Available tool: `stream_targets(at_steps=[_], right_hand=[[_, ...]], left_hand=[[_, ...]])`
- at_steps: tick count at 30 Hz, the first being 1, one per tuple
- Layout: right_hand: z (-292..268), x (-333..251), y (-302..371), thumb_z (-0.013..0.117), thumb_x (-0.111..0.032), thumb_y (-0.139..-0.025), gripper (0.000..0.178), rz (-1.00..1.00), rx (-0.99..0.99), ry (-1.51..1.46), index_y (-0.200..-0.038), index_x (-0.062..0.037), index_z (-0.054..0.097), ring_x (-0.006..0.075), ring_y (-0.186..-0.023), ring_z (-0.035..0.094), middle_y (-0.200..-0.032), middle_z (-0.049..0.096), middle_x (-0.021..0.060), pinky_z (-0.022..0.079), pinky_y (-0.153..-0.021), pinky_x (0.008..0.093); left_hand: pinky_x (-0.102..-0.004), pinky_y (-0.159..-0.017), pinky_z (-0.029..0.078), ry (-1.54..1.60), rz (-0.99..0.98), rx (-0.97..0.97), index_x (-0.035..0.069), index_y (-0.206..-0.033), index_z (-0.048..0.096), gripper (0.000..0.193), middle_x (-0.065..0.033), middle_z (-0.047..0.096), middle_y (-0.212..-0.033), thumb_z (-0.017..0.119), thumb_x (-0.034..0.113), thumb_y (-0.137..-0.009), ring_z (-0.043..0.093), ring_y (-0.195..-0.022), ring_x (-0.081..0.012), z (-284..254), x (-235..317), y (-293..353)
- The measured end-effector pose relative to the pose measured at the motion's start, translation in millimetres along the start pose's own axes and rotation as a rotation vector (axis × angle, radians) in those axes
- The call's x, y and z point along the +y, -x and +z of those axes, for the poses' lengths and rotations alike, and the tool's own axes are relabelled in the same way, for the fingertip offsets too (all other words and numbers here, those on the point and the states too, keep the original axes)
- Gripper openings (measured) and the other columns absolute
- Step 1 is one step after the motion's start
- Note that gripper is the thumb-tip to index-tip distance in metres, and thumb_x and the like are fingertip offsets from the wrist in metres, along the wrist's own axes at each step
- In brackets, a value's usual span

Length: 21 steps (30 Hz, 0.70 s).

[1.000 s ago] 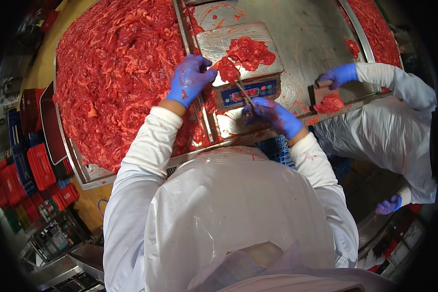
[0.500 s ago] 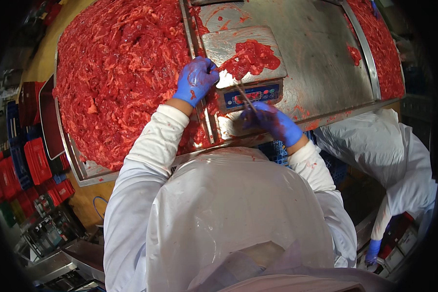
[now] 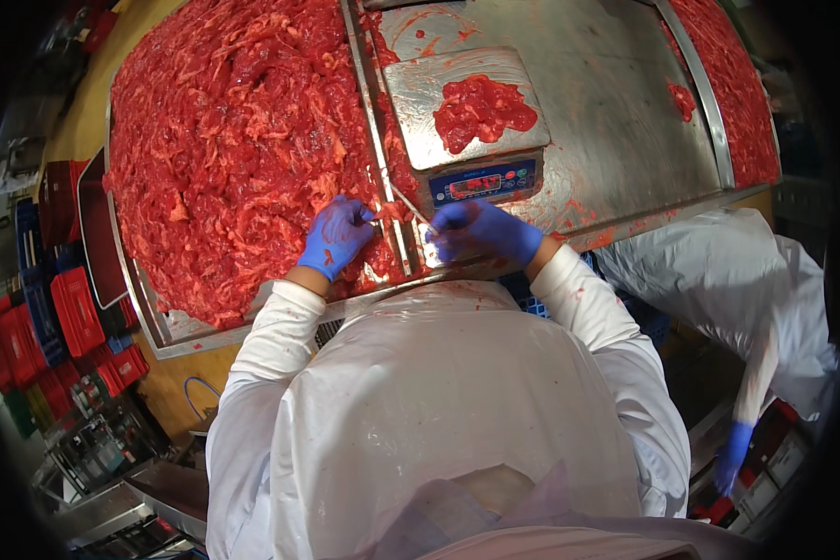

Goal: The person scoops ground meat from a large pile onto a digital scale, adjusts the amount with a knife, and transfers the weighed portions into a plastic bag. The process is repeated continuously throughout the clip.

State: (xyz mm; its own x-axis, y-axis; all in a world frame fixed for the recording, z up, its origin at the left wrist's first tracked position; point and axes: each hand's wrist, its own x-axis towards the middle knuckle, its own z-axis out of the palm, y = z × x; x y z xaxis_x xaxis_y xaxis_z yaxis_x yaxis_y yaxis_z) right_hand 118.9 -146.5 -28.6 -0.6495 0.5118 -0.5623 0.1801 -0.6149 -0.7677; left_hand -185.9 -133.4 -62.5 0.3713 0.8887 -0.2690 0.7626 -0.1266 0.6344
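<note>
My left hand (image 3: pixel 336 235), in a blue glove, is closed at the edge of a big heap of raw red meat (image 3: pixel 233 140). Its fingertips pinch a small piece of meat (image 3: pixel 394 212) that stretches over the metal divider (image 3: pixel 379 140). My right hand (image 3: pixel 485 231), also gloved in blue, grips a thin, straight metal tool (image 3: pixel 411 203); whether it is a narrow knife or a rod I cannot tell. The tool's tip points up and left, close by the meat piece. Just beyond my right hand, a clump of meat (image 3: pixel 483 112) lies on a digital scale (image 3: pixel 411 112).
The steel table (image 3: pixel 616 112) carries the scale and smears of meat. Another meat heap (image 3: pixel 723 93) fills its right end behind a metal rail (image 3: pixel 695 89). A co-worker in white (image 3: pixel 709 271) bends at the right. Red crates (image 3: pixel 77 308) stand at the left.
My left hand has moved from the scale's edge toward me and holds the meat piece over the divider. My right hand has shifted left, and the tool now points left. The co-worker's hand has moved.
</note>
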Motion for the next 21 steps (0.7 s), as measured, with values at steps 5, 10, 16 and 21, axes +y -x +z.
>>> stream_targets(at_steps=[5, 10, 16, 21], right_hand=[[26.8, -49.4, -59.4, 0.077, -0.026, -0.092, 0.054, -0.821, 0.51, 0.852, -0.137, -0.0037, 0.057, 0.0399, -0.117, 0.064, -0.126, 0.064, 0.0223, 0.052, -0.101, 0.0435], [-76.3, -81.6, -52.6, 0.074, -0.031, -0.096, 0.058, -0.448, 1.077, 0.716, -0.144, -0.0072, 0.052, 0.0404, -0.125, 0.062, -0.136, 0.063, 0.0234, 0.051, -0.104, 0.0456], [-108.9, -19.9, -5.1, 0.078, -0.028, -0.092, 0.066, -0.654, 1.314, 0.718, -0.147, -0.0046, 0.05, 0.039, -0.131, 0.058, -0.139, 0.063, 0.023, 0.045, -0.111, 0.0454], [-19.6, 34.3, 33.5, 0.08, -0.018, -0.087, 0.071, -0.744, 1.047, 0.636, -0.15, -0.0062, 0.049, 0.0379, -0.139, 0.052, -0.148, 0.056, 0.0206, 0.04, -0.118, 0.0443]], left_hand=[[-0.0466, -0.088, 0.054, -0.046, -0.068, 0.023, 0.01, -0.102, 0.074, 0.024, -0.0156, 0.07, -0.098, 0.074, 0.021, -0.081, 0.067, -0.099, -0.0358, 2.6, 24.1, -15.5], [-0.0435, -0.099, 0.053, -0.072, -0.277, 0.455, 0.005, -0.124, 0.071, 0.043, -0.0199, 0.068, -0.111, 0.076, 0.023, -0.085, 0.065, -0.113, -0.0353, -88.7, -37.5, 6.1], [-0.042, -0.071, 0.058, 0.564, -0.54, 0.272, -0.001, -0.115, 0.066, 0.047, -0.0151, 0.069, -0.086, 0.084, 0.027, -0.083, 0.069, -0.074, -0.0317, -79.7, -110.3, 63.8], [-0.0528, -0.097, 0.053, -0.132, -0.078, -0.003, 0.008, -0.113, 0.068, 0.035, -0.0279, 0.064, -0.114, 0.077, 0.02, -0.081, 0.063, -0.113, -0.0461, 42.5, 5.1, 25.9]])
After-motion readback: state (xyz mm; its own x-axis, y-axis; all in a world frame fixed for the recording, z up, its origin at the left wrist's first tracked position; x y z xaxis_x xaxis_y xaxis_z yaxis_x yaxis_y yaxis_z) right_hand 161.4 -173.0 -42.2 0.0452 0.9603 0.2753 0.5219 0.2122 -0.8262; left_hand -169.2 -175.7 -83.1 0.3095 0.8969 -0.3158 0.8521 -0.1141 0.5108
